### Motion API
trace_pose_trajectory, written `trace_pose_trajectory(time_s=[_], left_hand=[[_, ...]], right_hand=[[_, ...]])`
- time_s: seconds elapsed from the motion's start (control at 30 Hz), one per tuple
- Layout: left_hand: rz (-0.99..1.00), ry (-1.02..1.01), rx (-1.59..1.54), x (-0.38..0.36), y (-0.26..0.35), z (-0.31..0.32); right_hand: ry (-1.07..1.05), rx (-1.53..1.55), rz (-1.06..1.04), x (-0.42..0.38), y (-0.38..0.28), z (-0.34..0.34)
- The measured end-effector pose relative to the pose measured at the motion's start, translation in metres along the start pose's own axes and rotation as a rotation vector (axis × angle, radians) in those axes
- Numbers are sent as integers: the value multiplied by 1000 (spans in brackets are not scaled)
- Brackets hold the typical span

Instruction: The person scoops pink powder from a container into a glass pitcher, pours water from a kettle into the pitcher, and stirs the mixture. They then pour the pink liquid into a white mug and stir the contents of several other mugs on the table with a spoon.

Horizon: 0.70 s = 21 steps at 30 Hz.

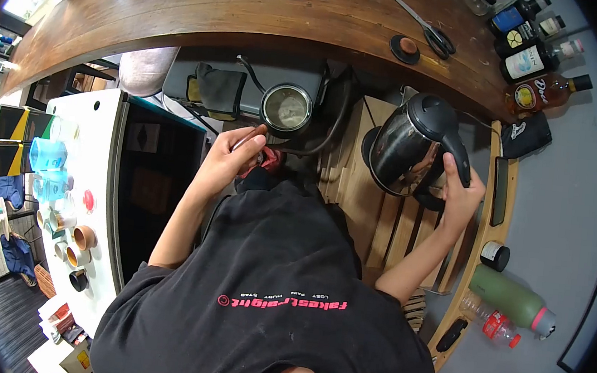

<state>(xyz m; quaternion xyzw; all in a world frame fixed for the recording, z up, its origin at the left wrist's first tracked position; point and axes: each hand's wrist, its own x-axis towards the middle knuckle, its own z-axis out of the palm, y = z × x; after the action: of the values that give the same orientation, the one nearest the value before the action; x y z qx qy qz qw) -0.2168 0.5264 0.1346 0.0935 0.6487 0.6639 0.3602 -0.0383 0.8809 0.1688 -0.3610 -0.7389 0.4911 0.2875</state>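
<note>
From where I stand, the person's left hand has its fingers closed around a brown handle, just beside the near-left rim of a round metal pot; I can't tell whether the two join. The right hand has its fingers partly curled round the black handle of a dark kettle, to the right of the pot, probably to keep clear of its body. Whether the kettle is lifted, I can't tell. Scissors lie on the far bench, likely set out of the way.

Closed glossy kettle, right of an open metal pot.
</note>
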Motion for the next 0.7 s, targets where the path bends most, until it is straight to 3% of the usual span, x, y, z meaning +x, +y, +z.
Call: trace_pose_trajectory(time_s=[0.13, 0.5, 0.57, 0.7], left_hand=[[-8, 30, 21, 0, 5, 8], [-26, 16, 6, 8, 3, 27], [-33, 9, 7, 10, 1, 27], [-41, 6, 3, 12, -1, 29]], right_hand=[[93, 106, 92, -1, 39, 12], [243, 158, 83, 17, 161, 38], [294, 95, -32, 21, 172, 43], [265, 169, 77, 19, 172, 43]])
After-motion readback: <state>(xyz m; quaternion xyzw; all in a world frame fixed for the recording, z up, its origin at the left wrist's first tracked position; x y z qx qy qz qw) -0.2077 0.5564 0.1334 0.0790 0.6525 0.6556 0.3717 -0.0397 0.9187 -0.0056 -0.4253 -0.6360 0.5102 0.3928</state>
